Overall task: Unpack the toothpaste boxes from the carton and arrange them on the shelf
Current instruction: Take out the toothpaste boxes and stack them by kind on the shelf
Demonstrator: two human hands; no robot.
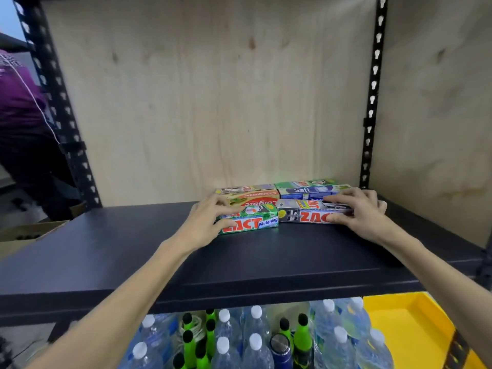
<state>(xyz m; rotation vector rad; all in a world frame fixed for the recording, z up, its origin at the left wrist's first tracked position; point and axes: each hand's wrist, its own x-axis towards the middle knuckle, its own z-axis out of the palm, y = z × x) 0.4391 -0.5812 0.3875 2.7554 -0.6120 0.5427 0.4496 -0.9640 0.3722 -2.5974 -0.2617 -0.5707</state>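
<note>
Both hands are on the toothpaste boxes lying flat on the dark shelf (133, 262). The left hand (205, 225) curls its fingers over the green Zact box (255, 222). The right hand (362, 211) grips the grey Zact box (303, 213), just right of the green one. Behind the green box lies a Colgate box (255, 199).

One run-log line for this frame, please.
stage: arranging | left hand: on green Zact box | right hand: on grey Zact box | boxes on shelf
</note>
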